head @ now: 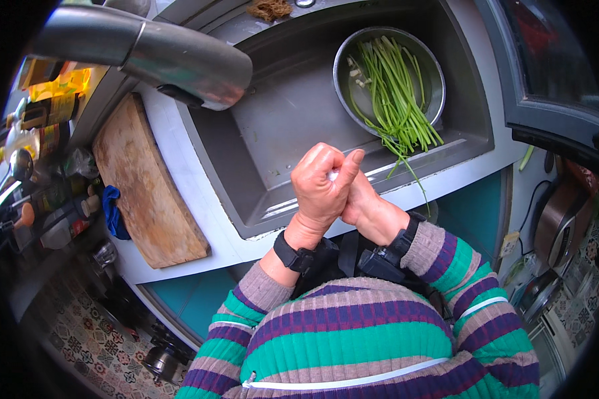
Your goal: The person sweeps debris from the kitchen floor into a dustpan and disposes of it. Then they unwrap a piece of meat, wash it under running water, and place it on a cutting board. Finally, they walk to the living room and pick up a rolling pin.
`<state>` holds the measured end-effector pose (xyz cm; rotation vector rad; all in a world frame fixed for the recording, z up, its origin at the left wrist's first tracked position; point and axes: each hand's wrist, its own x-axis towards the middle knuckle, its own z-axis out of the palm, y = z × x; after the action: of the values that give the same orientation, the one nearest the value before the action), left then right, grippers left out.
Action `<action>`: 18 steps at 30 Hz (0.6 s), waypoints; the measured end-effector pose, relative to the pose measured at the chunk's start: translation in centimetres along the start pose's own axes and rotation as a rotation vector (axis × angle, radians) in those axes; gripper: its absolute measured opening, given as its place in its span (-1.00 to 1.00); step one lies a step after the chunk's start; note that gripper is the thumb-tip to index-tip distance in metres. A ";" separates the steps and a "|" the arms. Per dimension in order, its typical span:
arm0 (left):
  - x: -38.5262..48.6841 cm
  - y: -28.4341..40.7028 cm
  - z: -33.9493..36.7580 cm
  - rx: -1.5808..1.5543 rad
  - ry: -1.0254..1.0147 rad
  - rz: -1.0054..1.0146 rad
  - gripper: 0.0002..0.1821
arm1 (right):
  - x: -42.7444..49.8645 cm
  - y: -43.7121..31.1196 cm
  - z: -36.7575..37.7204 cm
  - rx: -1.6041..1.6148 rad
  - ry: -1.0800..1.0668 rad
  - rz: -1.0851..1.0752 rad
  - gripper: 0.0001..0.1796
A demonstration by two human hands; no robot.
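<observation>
My left hand [317, 187], fingers curled, presses against my right hand [367, 202] over the front edge of the sink. The right hand's fingers are mostly hidden behind the left. A small patch of white [333, 175] shows between them, too little to identify. Beyond the hands, at the right of the grey sink [279, 114], sits a round metal basin [337, 82]. A bunch of long green stalks [397, 95] leans in it, with ends hanging over its near rim. Several small white pieces [357, 75] lie beside the stalks in the basin.
A large grey faucet [184, 60] juts over the sink's left side. A wooden cutting board [145, 184] lies on the counter, with a blue cloth [114, 212] at its left edge. Bottles [50, 109] crowd the far left. A brown scrubber [269, 9] rests behind the sink.
</observation>
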<state>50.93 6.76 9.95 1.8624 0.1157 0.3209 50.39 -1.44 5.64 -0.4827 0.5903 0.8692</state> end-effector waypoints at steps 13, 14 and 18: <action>0.2 -1.1 1.6 0.117 -0.070 -0.058 -0.64 | -3.6 -2.7 2.9 -0.186 0.012 0.038 -0.73; 0.3 -1.3 1.6 0.123 -0.074 -0.065 -0.64 | -3.4 -2.8 3.0 -0.184 0.021 0.040 -0.73; 0.3 -1.8 1.6 0.132 -0.086 -0.102 -0.65 | -2.2 -2.5 2.7 -0.146 0.074 0.038 -0.73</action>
<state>51.83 5.88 7.84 1.9896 0.1762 0.1656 52.11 -2.41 9.42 -0.6404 0.6078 0.9379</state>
